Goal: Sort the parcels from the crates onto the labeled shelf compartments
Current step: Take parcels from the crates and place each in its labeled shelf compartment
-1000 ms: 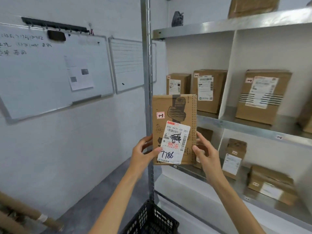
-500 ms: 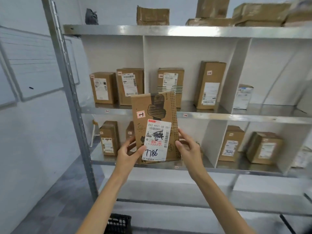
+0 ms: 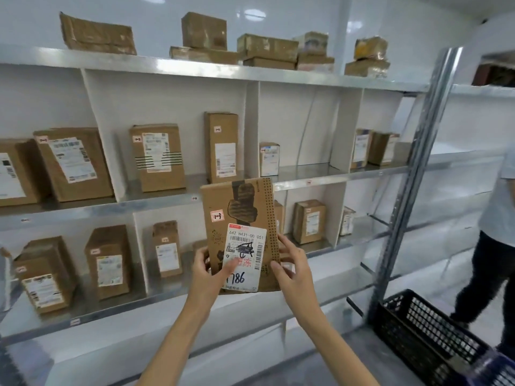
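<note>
I hold a flat brown cardboard parcel [image 3: 245, 215] upright in front of the shelf. It carries a white shipping label with "7786" handwritten and a small red-edged sticker at its upper left. My left hand [image 3: 207, 270] grips its lower left edge, thumb across the label. My right hand [image 3: 292, 264] grips its lower right edge. Behind it stands the metal shelf [image 3: 156, 201] with white dividers, small labels on the shelf edges and brown parcels standing in most compartments.
A black plastic crate [image 3: 418, 332] sits on the floor at the lower right, beside the shelf's metal upright [image 3: 412, 174]. Another person [image 3: 493, 246] stands at the far right. Several parcels lie on the top shelf [image 3: 262, 50]. One middle-row compartment [image 3: 309, 126] holds a single small box.
My view has swung right along the shelf, from the whiteboard wall to the shelf's right end. Both hands have kept the parcel upright in front of me throughout.
</note>
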